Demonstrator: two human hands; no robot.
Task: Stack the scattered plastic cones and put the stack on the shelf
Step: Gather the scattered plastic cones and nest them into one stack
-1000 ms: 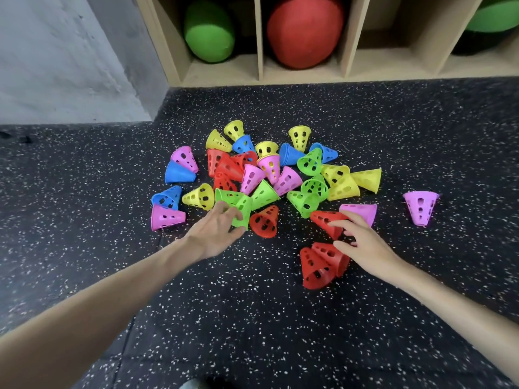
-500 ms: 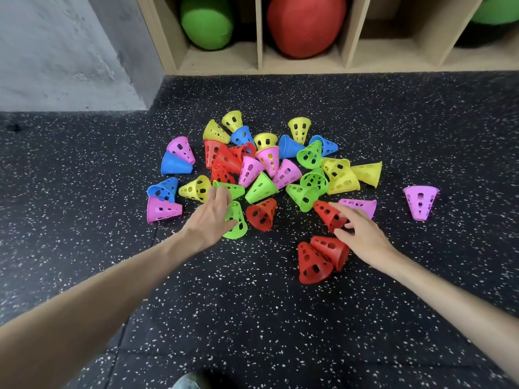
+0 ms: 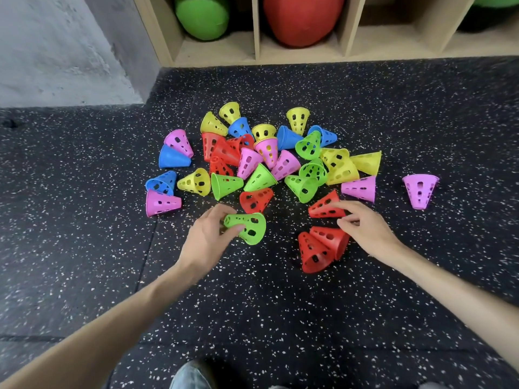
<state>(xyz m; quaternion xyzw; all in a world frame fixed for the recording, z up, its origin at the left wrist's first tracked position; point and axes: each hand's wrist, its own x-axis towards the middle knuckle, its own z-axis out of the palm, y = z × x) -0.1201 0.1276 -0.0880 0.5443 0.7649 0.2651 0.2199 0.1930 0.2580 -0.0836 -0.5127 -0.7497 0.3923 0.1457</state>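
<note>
Our left hand (image 3: 206,242) grips a green cone (image 3: 248,227) by its narrow end, just off the floor (image 3: 84,248). Our right hand (image 3: 365,228) pinches a red cone (image 3: 325,207) lying there. The other cones (image 3: 266,155) lie scattered before the shelf (image 3: 348,26). Perforated walls could snag while nesting, and mismatched directions would jam the stack.

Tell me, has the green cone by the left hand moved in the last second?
Yes. The left hand has pulled the green cone out of the pile toward the person, past the red cone.
</note>
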